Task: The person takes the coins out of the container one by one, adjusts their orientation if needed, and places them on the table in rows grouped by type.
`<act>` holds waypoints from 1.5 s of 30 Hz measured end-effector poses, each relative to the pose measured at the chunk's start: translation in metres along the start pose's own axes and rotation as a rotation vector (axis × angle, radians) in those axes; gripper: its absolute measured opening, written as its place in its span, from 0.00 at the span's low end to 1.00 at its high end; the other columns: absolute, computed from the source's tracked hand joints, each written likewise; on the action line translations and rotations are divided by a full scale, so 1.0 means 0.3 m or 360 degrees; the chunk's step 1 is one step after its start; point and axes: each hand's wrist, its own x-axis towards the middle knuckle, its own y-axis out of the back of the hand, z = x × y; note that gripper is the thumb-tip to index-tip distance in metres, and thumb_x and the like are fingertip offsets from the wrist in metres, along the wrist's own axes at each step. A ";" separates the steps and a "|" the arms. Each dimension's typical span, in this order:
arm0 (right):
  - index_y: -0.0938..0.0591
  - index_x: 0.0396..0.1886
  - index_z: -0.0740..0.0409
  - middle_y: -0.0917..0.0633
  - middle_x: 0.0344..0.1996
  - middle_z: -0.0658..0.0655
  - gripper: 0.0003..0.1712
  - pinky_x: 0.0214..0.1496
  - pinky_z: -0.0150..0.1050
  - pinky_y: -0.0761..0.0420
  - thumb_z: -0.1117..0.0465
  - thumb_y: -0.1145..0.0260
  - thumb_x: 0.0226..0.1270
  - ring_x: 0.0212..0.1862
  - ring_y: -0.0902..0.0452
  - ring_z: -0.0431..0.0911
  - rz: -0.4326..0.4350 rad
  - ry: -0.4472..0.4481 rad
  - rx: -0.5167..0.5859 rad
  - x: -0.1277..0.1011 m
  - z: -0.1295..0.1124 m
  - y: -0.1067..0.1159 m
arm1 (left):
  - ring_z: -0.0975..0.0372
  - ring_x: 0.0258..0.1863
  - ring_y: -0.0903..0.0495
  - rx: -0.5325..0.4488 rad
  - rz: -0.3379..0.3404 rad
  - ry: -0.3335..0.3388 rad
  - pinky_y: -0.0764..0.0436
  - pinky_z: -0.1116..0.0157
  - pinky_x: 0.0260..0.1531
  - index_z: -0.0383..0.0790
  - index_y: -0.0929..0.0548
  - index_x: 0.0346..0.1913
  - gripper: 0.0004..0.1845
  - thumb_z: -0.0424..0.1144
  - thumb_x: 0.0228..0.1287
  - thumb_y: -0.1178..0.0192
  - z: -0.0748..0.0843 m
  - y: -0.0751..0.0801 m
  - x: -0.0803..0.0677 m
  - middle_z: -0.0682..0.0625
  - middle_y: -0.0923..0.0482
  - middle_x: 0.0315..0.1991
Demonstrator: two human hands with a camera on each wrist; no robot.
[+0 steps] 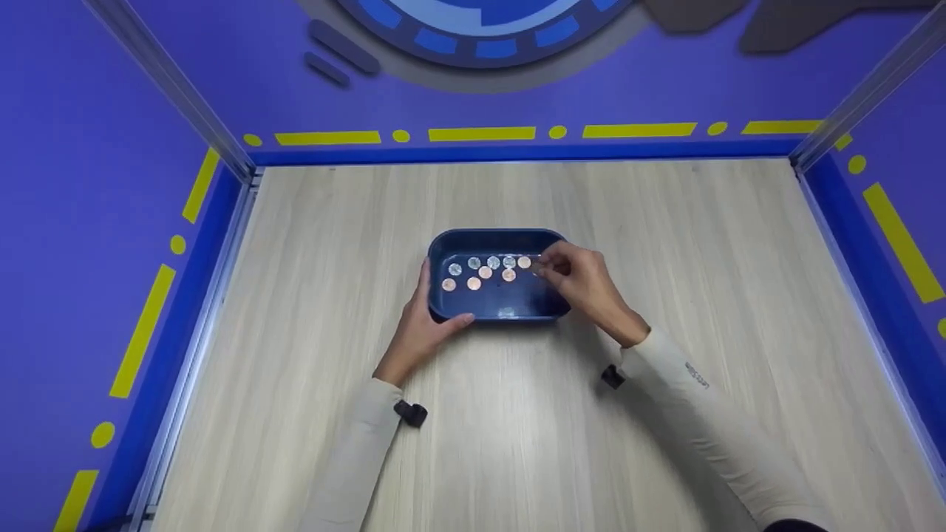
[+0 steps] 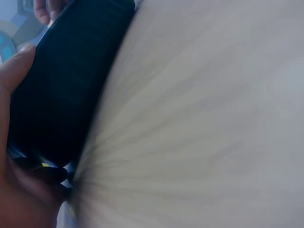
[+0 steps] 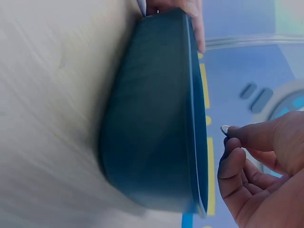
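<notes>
- Up close, the left hand (image 1: 417,325) wraps the near left corner of the blue tub (image 1: 494,313) in the middle of the table (image 1: 665,244); it should hold firm.
- Next, the right hand (image 1: 584,284) pinches a coin (image 3: 224,128) over the tub's right end; lower it slowly.
- Farther in, the coins (image 1: 484,271) lie flat in two rows.
- Last, the tub's long side runs left to right.

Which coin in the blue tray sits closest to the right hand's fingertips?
The copper coin at the right end of the back row in the tray; the right hand hovers beside it, the others lie farther left.
</notes>
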 end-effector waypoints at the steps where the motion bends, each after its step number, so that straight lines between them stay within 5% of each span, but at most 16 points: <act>1: 0.11 0.42 0.65 0.09 0.34 0.58 0.05 0.39 0.28 0.20 0.74 0.24 0.70 0.36 0.16 0.47 0.0016 -0.0014 0.0007 -0.006 0.005 0.009 | 0.45 0.85 0.41 0.0000 0.0001 -0.0001 0.42 0.44 0.83 0.47 0.60 0.92 0.71 0.50 0.61 0.16 -0.001 0.001 0.000 0.39 0.48 0.89; 17: 0.11 0.40 0.67 0.10 0.32 0.63 0.04 0.29 0.25 0.23 0.72 0.22 0.71 0.28 0.20 0.39 0.0326 -0.0160 0.0156 -0.099 0.125 0.129 | 0.44 0.85 0.42 0.0001 -0.0005 0.0005 0.42 0.42 0.83 0.48 0.60 0.92 0.72 0.52 0.60 0.16 0.001 0.004 0.000 0.39 0.49 0.89; 33: 0.11 0.41 0.69 0.10 0.34 0.66 0.03 0.32 0.24 0.24 0.72 0.24 0.72 0.32 0.20 0.39 0.0318 -0.0348 0.0078 -0.179 0.302 0.117 | 0.47 0.85 0.40 -0.0027 -0.0012 -0.0020 0.40 0.45 0.82 0.48 0.59 0.92 0.71 0.52 0.61 0.16 -0.001 0.002 0.005 0.41 0.48 0.89; 45: 0.10 0.41 0.67 0.10 0.34 0.61 0.03 0.37 0.25 0.24 0.70 0.24 0.72 0.34 0.18 0.44 0.0311 -0.0354 -0.0046 -0.189 0.328 0.086 | 0.47 0.85 0.40 -0.0022 -0.0018 -0.0016 0.40 0.44 0.82 0.49 0.60 0.92 0.72 0.57 0.60 0.16 -0.002 0.005 -0.003 0.40 0.48 0.89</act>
